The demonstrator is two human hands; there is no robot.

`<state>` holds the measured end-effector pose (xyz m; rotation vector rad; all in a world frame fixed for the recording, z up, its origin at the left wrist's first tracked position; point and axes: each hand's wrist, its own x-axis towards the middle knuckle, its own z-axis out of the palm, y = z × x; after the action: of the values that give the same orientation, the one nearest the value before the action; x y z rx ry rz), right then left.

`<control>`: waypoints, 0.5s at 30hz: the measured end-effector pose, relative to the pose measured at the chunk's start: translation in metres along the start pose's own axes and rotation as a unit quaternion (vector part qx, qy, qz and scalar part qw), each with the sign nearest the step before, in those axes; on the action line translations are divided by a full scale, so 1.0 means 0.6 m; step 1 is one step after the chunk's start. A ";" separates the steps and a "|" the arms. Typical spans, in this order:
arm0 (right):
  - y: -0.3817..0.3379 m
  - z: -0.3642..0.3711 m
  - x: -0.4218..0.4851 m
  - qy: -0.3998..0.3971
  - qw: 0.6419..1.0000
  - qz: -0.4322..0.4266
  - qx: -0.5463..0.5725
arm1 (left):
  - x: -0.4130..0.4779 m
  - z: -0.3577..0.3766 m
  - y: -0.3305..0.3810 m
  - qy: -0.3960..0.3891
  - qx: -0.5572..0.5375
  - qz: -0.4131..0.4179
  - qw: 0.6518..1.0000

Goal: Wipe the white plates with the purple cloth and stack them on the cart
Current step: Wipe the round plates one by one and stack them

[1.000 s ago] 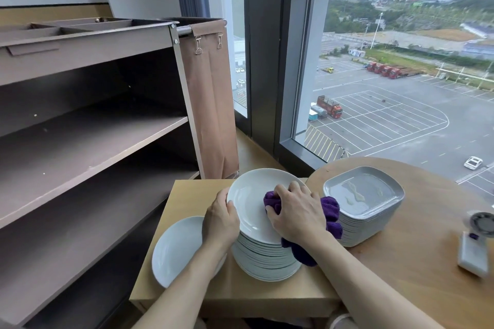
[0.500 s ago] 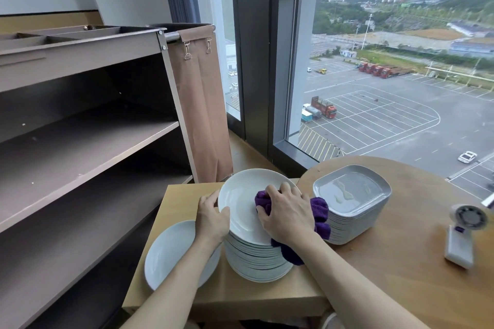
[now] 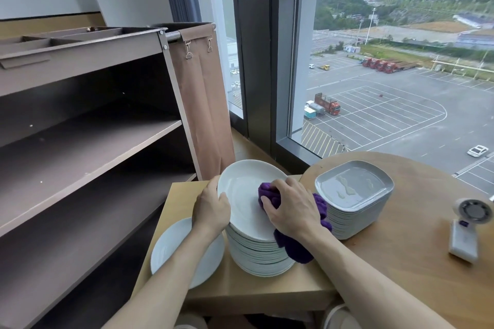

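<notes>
Head view, plates: we count one tall stack of round white plates (image 3: 256, 256) on the small wooden table (image 3: 240, 288).
Head view, top plate (image 3: 240, 192): it sits on that stack, tipped slightly, with its far rim raised.
Head view, left hand (image 3: 212, 208): we see it clasping the top plate's left rim, fingers curled at the edge.
Head view, right hand (image 3: 291, 211): it is clenched round the purple cloth (image 3: 268, 193) and presses it onto the top plate's right half.
Head view, cloth: it is bunched under the right hand, with its loose end hanging down the right side of the stack.
Head view, single plate (image 3: 171, 251): it lies flat on the small table, just left of the stack and partly under the left forearm.
Head view, cart (image 3: 80, 141): brown, shelved, standing to the left of the small table.
Head view, cloth bag (image 3: 203, 104): brown, clipped to the cart's end.
Head view, square grey plates (image 3: 352, 189): these are stacked on the round table (image 3: 414, 275), just right of the cloth.
Head view, handheld fan (image 3: 467, 232): white, lying near the right edge of the round table.
</notes>
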<state>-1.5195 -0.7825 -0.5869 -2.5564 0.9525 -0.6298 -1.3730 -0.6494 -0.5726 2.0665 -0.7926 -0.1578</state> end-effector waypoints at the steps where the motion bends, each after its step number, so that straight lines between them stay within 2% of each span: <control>1: 0.002 -0.004 -0.001 0.009 1.000 0.003 0.019 | -0.001 -0.004 0.000 0.005 -0.001 0.000 1.000; 11: -0.007 -0.021 0.009 0.072 0.983 0.052 0.164 | -0.027 -0.080 -0.056 0.099 -0.129 -0.055 0.985; 15: -0.018 -0.011 0.006 0.067 0.983 0.044 0.166 | -0.045 -0.110 -0.103 0.120 -0.161 -0.110 0.973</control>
<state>-1.5144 -0.7783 -0.5752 -2.1902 0.9099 -0.8645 -1.3390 -0.5626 -0.5868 1.8150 -0.3625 -0.1447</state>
